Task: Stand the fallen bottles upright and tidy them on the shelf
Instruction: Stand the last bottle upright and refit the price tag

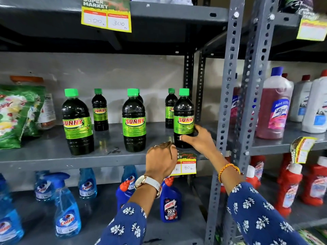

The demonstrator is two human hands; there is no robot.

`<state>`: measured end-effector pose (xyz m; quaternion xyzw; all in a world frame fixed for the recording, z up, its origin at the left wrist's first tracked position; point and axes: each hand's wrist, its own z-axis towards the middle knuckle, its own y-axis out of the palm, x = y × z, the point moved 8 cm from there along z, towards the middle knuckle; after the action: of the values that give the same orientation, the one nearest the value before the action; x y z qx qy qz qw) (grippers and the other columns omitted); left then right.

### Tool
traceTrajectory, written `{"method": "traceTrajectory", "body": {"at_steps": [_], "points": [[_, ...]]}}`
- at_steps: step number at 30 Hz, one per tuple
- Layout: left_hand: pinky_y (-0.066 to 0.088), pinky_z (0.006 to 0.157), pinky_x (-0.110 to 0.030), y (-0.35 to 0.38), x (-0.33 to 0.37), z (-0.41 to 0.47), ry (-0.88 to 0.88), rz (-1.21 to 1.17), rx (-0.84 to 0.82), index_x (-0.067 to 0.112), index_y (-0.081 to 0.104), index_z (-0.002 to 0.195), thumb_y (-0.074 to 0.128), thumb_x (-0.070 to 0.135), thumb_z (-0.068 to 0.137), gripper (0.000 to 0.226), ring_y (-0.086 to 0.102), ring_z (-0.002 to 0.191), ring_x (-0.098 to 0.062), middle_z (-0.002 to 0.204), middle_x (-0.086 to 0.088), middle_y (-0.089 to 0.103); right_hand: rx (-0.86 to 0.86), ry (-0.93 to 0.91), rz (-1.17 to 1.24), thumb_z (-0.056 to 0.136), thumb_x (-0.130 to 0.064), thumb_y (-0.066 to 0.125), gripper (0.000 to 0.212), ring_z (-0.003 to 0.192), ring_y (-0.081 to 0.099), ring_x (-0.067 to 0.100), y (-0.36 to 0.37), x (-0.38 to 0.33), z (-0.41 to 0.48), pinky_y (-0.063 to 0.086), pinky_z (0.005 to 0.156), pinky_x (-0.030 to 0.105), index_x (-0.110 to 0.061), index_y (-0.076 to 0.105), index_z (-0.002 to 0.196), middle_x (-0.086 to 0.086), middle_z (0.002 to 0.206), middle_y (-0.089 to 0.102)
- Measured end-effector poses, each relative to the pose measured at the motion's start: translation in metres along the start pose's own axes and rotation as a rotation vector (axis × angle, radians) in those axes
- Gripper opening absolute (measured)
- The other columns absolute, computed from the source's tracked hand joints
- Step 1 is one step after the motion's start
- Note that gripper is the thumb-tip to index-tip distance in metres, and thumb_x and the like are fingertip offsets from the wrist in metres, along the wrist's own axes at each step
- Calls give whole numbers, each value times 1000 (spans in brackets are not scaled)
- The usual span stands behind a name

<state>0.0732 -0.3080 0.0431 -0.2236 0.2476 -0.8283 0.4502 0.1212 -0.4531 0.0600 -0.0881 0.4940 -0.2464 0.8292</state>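
Note:
Several dark Sunny bottles with green caps stand upright on the grey middle shelf (44, 156). Three large ones line the front: left (77, 122), middle (134, 121) and right (183, 117). Smaller ones stand behind them (100, 110), (170, 106). My right hand (198, 138) grips the lower part of the right front bottle, thumb on its front and fingers round its right side. My left hand (161, 160) is a closed fist at the shelf's front edge, just left of that bottle's base, holding nothing that I can see.
A green detergent bag (16, 115) lies at the shelf's left end. A grey slotted upright (228, 103) stands right of the held bottle. Blue Colin sprays (67, 209) and a Harpic bottle (170, 202) fill the shelf below. Pink Lizol (274, 106) stands on the neighbouring rack.

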Motion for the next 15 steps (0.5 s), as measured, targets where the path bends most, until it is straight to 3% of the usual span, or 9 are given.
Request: {"method": "traceTrajectory", "body": {"at_steps": [4,10,15], "points": [[46,61,-36,0,0,-1,4,1,-7,15,53,74,22,27,89,37,59,63,-30,78,-11,68,14,-12,3,65,-27,76,36,75,52,-12,-1,-3,-1,37,61,6,-37,53,91,-14,84,61],[44,61,-35,0,0,-1,14,21,-3,14,55,74,25,25,89,35,59,63,-30,77,-11,68,12,-9,-5,64,-27,76,43,80,57,2,0,1,1,41,74,21,-28,59,103,-8,91,62],[45,63,-35,0,1,-3,12,23,-19,12,58,78,30,22,92,32,60,67,-29,80,-11,69,26,-23,-42,65,-29,77,44,75,51,-9,-1,2,2,36,63,11,-27,59,105,-9,90,61]]}}
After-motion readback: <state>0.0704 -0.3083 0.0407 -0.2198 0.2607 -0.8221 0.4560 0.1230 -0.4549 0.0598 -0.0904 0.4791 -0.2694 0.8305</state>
